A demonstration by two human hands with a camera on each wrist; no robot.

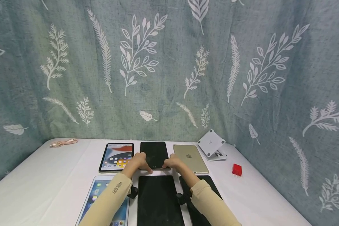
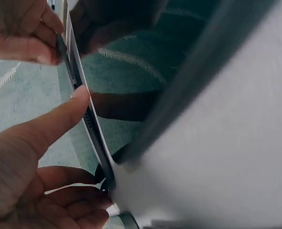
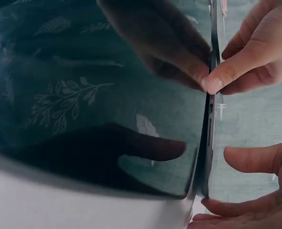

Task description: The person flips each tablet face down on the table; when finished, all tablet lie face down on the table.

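Note:
A tablet with a dark screen (image 1: 153, 153) lies in the middle of the back row, and both hands are at its near edge. My left hand (image 1: 138, 162) grips the near left corner; in the left wrist view its thumb (image 2: 64, 119) presses the tablet's edge (image 2: 95, 131) and the other fingers curl by the corner. At the near right corner is my right hand (image 1: 173, 161). The right wrist view shows its fingers at the tablet's corner and its thumb (image 3: 250, 159) apart from the edge. The underside of the tablet is hidden.
Tablets lie around: one lit (image 1: 117, 157) at left, a gold-backed one (image 1: 190, 158) at right, and in front a white-framed one (image 1: 94, 194) and two dark ones (image 1: 159, 201) (image 1: 204, 182). Farther right are a silver stand (image 1: 212, 144) and a red charger (image 1: 237, 169); back left, a cable (image 1: 63, 143).

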